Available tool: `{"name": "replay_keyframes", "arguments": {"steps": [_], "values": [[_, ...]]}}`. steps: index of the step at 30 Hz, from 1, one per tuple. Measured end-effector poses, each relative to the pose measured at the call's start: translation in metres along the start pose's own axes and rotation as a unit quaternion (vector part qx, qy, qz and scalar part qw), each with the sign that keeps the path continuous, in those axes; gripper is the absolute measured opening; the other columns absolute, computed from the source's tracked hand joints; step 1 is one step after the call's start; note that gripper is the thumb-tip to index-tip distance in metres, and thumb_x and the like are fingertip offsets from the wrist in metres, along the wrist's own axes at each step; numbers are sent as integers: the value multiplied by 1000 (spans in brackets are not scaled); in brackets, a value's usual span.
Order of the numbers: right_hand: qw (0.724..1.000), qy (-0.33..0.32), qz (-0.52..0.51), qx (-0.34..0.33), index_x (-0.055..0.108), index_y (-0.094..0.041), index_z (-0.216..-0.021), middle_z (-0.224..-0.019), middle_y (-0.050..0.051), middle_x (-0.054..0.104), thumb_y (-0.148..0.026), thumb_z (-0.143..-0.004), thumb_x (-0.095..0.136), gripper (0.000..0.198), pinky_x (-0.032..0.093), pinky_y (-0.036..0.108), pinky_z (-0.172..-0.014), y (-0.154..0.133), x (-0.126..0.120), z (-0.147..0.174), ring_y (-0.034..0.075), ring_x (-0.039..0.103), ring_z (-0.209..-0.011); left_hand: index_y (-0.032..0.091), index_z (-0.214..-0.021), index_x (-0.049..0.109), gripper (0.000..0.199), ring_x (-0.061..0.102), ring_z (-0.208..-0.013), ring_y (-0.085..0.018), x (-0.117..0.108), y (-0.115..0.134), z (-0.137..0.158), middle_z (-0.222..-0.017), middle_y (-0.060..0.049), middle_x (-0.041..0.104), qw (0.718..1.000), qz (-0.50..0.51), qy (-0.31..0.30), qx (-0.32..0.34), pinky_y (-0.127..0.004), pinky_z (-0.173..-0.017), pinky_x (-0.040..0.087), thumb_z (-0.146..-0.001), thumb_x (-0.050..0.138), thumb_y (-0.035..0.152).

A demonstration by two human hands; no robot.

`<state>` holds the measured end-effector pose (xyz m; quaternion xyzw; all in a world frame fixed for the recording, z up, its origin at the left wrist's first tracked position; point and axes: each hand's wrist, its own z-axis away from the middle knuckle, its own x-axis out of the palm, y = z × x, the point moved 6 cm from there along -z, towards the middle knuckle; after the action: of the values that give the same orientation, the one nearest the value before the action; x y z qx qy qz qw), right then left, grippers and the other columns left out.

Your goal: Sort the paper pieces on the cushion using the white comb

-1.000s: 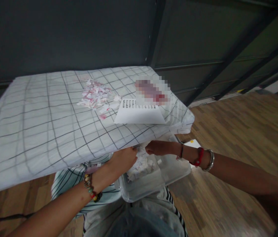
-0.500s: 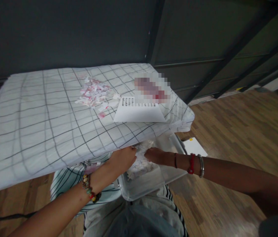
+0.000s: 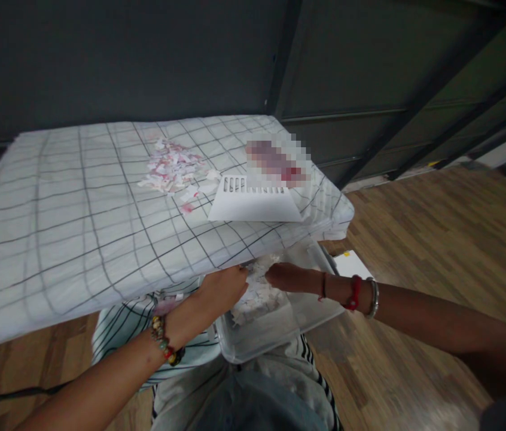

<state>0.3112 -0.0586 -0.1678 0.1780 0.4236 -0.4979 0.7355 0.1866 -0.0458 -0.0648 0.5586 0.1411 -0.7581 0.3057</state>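
Below the table edge, a clear plastic bin (image 3: pixel 257 345) rests at my lap with many small white paper scraps (image 3: pixel 259 304) in it. My left hand (image 3: pixel 228 286) is closed at the bin's left side, over the scraps. Close by on the right, my right hand (image 3: pixel 287 279) is also closed above the scraps, its fingers curled down. What the fingertips of either hand hold is too small or hidden to make out. The table overhang covers the far part of the bin.
The table has a white checked cloth (image 3: pixel 82 221). On it lie a pile of white and pink paper scraps (image 3: pixel 172 167), a white slotted piece (image 3: pixel 255 206) and a blurred-out patch (image 3: pixel 275 161). A striped cloth container (image 3: pixel 118 341) stands left of the bin; a white flat item (image 3: pixel 351 264) lies right.
My right hand has shifted slightly up and to the right, and its wrist has turned a little. My left hand stays almost in place.
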Motion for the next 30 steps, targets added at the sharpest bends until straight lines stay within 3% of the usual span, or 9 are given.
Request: {"name": "replay_keyframes", "arguments": {"steps": [5,9,15,23,30], "values": [[996,0,-81,24,54,-17,-117,-117,8,57,-37,-89,54,35,51,41,-83,21,-36,12,19,58,-99,11,-106,64,19,63,-99,-30,0,1,-2,-108,-15,66,1000,7,5,6,-38,-77,53,-93,53,20],[991,-1,-132,22,55,-17,-116,-115,7,58,-38,-89,54,34,51,40,-82,24,-47,16,19,58,-98,11,-107,64,20,63,-99,-30,-1,1,-3,-106,-15,67,1000,10,6,0,-37,-76,54,-93,53,20],[989,7,-150,-5,54,-16,-116,-116,7,58,-37,-89,54,35,51,40,-82,12,-34,4,19,59,-98,10,-107,64,21,64,-96,-29,1,-1,-1,-107,-15,66,1000,8,-7,-10,-37,-75,54,-93,50,18],[993,37,-101,-44,54,-17,-117,-117,8,57,-37,-89,54,35,51,41,-83,-3,-11,-27,19,58,-99,12,-111,62,22,64,-97,-27,4,-2,-5,-108,-13,66,999,4,-32,-22,-34,-77,53,-94,50,21],[995,75,-63,-27,54,-17,-117,-118,8,57,-37,-89,54,34,51,41,-84,-5,6,-50,19,58,-100,13,-108,62,20,64,-97,-28,2,-3,-2,-106,-14,66,999,0,-26,-31,-34,-75,52,-94,50,21]]}}
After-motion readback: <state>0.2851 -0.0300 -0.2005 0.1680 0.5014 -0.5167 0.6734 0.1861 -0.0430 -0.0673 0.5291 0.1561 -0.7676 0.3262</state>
